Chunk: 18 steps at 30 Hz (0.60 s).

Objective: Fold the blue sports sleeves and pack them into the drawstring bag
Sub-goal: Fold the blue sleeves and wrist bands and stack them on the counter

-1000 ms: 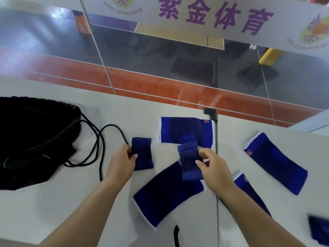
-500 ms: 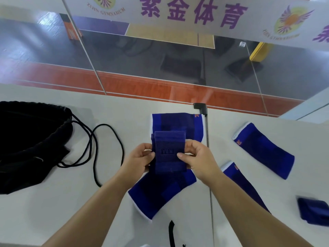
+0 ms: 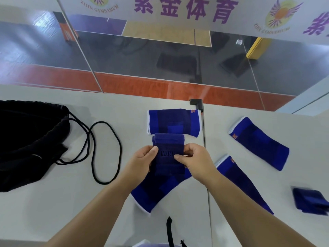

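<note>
One second back, hands apart, each with own small dark-blue knit wristband; now bands stacked, pinched together above white tabletop. Left hand thumb on left edge; right hand thumb and fingers on right edge. Raised lettering on top band, upside down, unclear. Black fabric drawstring bag far left. Banner: "紫金体育", "ZIJIN GYMNASIUM".
</note>
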Each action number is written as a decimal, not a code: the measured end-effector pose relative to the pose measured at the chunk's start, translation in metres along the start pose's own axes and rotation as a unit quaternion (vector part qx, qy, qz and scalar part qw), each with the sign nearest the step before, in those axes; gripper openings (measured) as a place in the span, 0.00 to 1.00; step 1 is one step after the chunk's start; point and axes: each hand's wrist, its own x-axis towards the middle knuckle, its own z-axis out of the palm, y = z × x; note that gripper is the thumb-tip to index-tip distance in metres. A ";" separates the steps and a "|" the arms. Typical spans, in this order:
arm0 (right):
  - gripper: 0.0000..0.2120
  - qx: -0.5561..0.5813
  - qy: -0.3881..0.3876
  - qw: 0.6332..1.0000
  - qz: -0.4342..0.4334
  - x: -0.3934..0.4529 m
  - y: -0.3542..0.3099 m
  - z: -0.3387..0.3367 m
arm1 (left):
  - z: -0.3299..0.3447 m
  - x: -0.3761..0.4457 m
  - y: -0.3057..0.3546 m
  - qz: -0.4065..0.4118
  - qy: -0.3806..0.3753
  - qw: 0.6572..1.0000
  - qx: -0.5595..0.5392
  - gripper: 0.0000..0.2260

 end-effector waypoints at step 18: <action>0.26 -0.061 0.030 0.997 -0.030 -0.046 0.031 -0.048 | 0.057 -0.002 0.002 0.082 -0.046 0.970 0.226 0.24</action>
